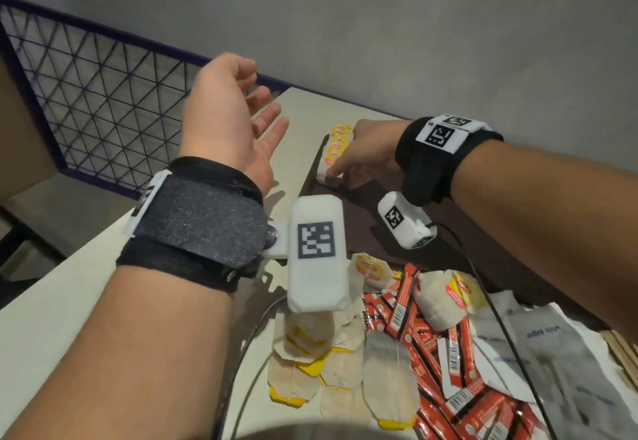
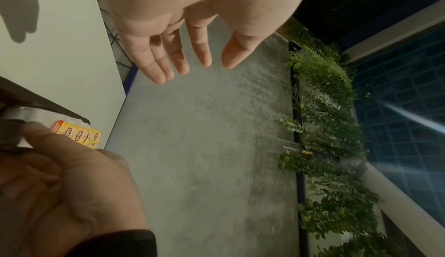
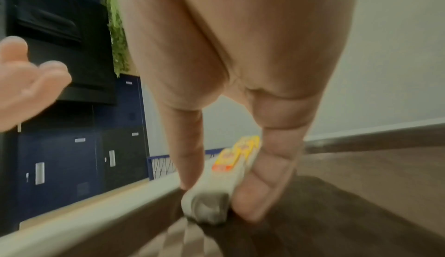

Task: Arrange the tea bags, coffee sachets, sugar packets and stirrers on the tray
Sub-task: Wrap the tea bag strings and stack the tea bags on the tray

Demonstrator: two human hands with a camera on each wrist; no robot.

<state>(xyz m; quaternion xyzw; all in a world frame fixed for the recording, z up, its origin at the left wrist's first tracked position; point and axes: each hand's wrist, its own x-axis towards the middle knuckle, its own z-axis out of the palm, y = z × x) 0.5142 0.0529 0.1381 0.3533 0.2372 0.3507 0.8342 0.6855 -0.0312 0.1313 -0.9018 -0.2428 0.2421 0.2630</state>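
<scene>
Right hand [image 1: 366, 153] pinching a row of tea bags [image 1: 336, 149] at the tray [image 1: 483, 250] edge, left hand [image 1: 228, 122] raised, fingers spread, holding nothing, loose sachets [image 1: 445, 353] heaped on the desk [image 1: 51, 319]

Tea bags [image 1: 336, 144] in tray [image 1: 459, 232] far corner; sachet pile [image 1: 445, 353] nearer.

My right hand [image 1: 362, 153] covers the near end of the tea bag stack [image 1: 336, 146], so my grip there is hidden. The wrist view of it blurs. The stirrers [image 1: 621, 350] run off the frame's right edge.
</scene>
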